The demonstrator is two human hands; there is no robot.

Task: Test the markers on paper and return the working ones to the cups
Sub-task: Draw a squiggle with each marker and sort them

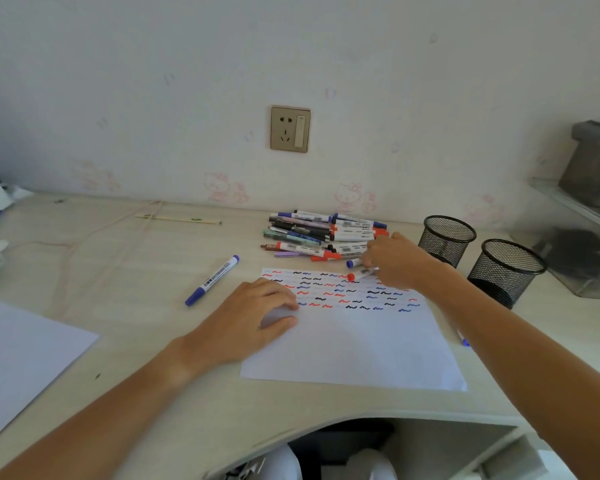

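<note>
Right hand point(400, 259) pinches red-capped marker point(362, 273) over top edge of scribbled paper point(354, 337); marker pile point(323, 237) just beyond it, two mesh cups point(445, 239) to its right. Left hand point(253, 315) flat, fingers relaxed, pressing paper's left edge. Blue marker point(212, 280) lies left of it.

Paper point(354, 344): we press it flat with our left hand point(253, 317);
Red-capped marker point(362, 273): pinched in our right hand point(395, 259);
Mesh cups point(445, 239): two, at right

Soft, even daylight filled the scene; shadows were faint. Wide-angle distortion bent the desk point(118, 341) edges, and the whole picture looked slightly hazy and soft.
</note>
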